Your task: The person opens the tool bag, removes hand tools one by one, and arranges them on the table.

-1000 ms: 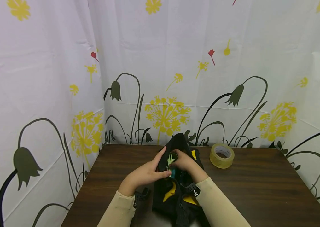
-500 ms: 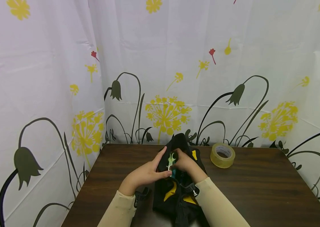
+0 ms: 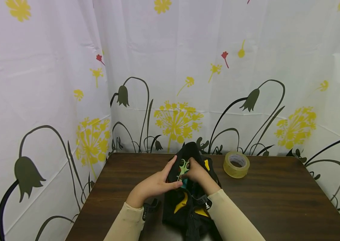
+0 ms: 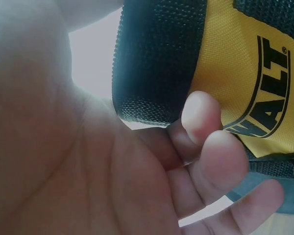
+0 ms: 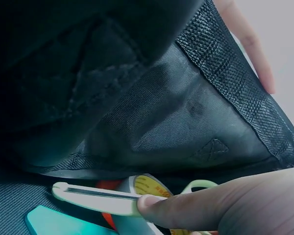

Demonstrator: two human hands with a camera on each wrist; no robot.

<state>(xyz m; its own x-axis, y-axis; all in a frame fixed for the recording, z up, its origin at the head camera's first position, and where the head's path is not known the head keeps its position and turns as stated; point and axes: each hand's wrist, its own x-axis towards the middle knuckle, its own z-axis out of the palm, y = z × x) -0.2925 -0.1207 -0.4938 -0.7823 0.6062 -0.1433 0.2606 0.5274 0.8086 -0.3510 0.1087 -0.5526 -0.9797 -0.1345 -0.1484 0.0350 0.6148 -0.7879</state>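
A black and yellow tool bag [image 3: 178, 212] stands on the table with its mouth spread. My left hand [image 3: 153, 184] holds the bag's left rim, its thumb reaching across the front of the opening; in the left wrist view its curled fingers [image 4: 220, 159] touch the bag's yellow side panel [image 4: 235, 63]. Inside the mouth, my right hand [image 3: 198, 173] holds pale green scissors [image 3: 183, 168] with their loops up. From the right wrist, its thumb presses on the scissors' pale blade part [image 5: 100, 198]; its other fingers are mostly hidden.
Within the bag lie a teal piece [image 5: 59, 223] and a round item with a yellow label [image 5: 149, 186], partly covered by the scissors. A roll of clear tape [image 3: 236, 170] sits right of the bag on the dark wooden table [image 3: 272, 194]. A patterned curtain [image 3: 145, 50] hangs behind.
The scissors have risen and turned slightly in my right hand, so both loops now show above the fingers. My left hand and the bag have hardly moved.
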